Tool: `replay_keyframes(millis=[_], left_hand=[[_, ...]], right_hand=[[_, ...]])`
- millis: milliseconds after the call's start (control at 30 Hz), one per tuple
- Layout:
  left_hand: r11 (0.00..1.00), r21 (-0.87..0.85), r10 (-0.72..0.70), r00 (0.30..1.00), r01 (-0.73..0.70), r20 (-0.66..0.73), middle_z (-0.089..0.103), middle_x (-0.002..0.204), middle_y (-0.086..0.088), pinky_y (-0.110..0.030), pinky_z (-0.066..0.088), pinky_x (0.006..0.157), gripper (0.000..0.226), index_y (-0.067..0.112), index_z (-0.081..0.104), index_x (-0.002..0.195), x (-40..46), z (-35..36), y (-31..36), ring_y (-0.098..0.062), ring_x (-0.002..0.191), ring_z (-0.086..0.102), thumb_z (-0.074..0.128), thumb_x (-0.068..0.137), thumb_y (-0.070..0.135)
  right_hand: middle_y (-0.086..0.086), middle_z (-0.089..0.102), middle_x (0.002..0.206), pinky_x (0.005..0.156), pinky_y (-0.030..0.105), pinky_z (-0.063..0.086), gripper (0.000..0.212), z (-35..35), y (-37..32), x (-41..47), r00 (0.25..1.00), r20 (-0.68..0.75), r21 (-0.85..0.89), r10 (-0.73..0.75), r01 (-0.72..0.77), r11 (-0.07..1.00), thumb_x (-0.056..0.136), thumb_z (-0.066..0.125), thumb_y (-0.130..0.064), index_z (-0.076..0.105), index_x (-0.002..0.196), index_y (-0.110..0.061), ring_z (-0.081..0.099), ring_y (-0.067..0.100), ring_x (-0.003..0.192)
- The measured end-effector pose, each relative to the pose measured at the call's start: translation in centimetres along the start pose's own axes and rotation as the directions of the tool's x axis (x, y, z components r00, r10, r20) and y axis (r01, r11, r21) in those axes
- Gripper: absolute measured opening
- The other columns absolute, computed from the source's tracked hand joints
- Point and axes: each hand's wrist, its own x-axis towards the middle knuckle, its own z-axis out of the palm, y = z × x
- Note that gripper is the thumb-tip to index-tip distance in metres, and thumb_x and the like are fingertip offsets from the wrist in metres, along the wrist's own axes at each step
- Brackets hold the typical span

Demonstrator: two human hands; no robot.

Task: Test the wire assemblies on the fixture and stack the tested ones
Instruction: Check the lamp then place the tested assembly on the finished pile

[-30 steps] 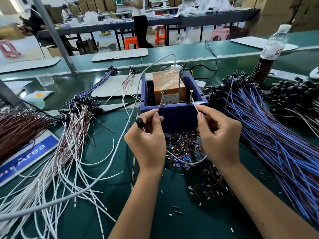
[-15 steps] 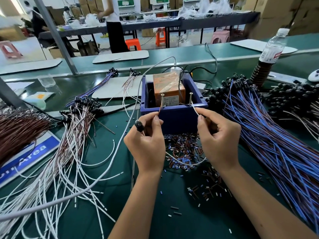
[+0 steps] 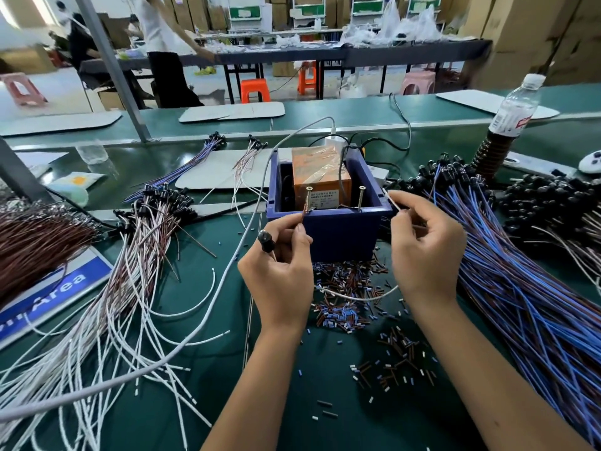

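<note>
Nearest me, my left hand [image 3: 276, 271] pinches the wire assembly's [image 3: 357, 297] brown lead against the left screw [image 3: 307, 198]; my right hand [image 3: 422, 245] pinches the white lead, its tip pointing up-left, just right of the right screw [image 3: 360, 196] on the blue fixture [image 3: 328, 229] beyond, so the right hand must close that gap

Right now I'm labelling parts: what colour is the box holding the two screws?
Dark blue box, head view.

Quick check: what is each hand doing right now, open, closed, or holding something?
Left hand: pinches the brown wire end at the left screw.
Right hand: pinches the white wire end.
</note>
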Motion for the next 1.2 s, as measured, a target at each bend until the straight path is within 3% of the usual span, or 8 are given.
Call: replay_keyframes(millis=[167,367,467,600,867,1200], left_hand=[[1.000,-0.004,0.021,1.000,-0.021,0.016,0.073,0.074,0.003,-0.016,0.051,0.071,0.019,0.014,0.077,0.110,0.1,0.2,0.1,-0.017,0.072,0.070,0.068,0.096,0.005],[1.000,0.005,0.012,1.000,-0.012,0.010,0.073,0.074,0.003,-0.016,0.049,0.066,0.020,0.014,0.079,0.108,0.4,0.3,-0.2,-0.015,0.068,0.067,0.068,0.095,0.004],[1.000,-0.006,-0.011,1.000,0.011,0.010,0.070,0.072,-0.001,-0.024,0.047,0.060,0.020,0.016,0.080,0.106,0.4,0.3,-0.3,-0.019,0.062,0.062,0.067,0.095,0.006],[1.000,-0.010,-0.029,1.000,0.029,0.011,0.069,0.071,-0.001,-0.023,0.045,0.059,0.019,0.017,0.080,0.104,0.4,0.3,-0.3,-0.017,0.061,0.057,0.067,0.095,0.006],[1.000,0.000,-0.028,0.999,0.028,0.018,0.069,0.071,0.002,-0.032,0.049,0.058,0.019,0.018,0.081,0.104,0.2,0.2,-0.1,-0.021,0.062,0.059,0.067,0.095,0.007],[0.999,0.008,-0.038,0.999,0.038,-0.005,0.067,0.072,0.005,-0.023,0.045,0.063,0.019,0.016,0.081,0.103,0.3,0.3,-0.1,-0.008,0.063,0.055,0.067,0.095,0.005]], right_hand=[[-0.002,0.079,0.097,0.082,0.028,0.060,0.018,0.8,-0.4,-0.1,0.993,0.000,-0.102,-0.114,0.113,0.988,0.096,0.066,-0.010,0.082,0.105,-0.010,0.073,0.007,0.088],[-0.006,0.076,0.092,0.077,0.027,0.059,0.014,1.4,-0.1,-1.3,0.993,-0.009,-0.043,-0.117,0.116,0.992,0.098,0.068,-0.012,0.081,0.102,-0.013,0.071,0.004,0.086],[-0.008,0.075,0.091,0.074,0.029,0.060,0.015,1.3,0.2,-1.4,0.996,-0.010,-0.001,-0.088,0.088,0.996,0.099,0.066,-0.013,0.080,0.102,-0.015,0.071,0.007,0.085],[-0.009,0.075,0.092,0.074,0.029,0.060,0.015,1.3,0.4,-1.5,0.998,0.017,0.043,-0.056,0.055,0.998,0.100,0.065,-0.013,0.079,0.102,-0.016,0.072,0.011,0.086],[-0.010,0.074,0.093,0.074,0.039,0.062,0.016,1.4,0.8,-1.6,0.997,0.071,0.119,0.011,-0.019,0.993,0.102,0.062,-0.018,0.078,0.103,-0.019,0.072,0.017,0.088],[-0.007,0.075,0.093,0.075,0.042,0.062,0.015,1.4,0.8,-1.5,0.997,0.071,0.123,0.023,-0.031,0.992,0.101,0.063,-0.016,0.078,0.103,-0.015,0.073,0.016,0.088]])
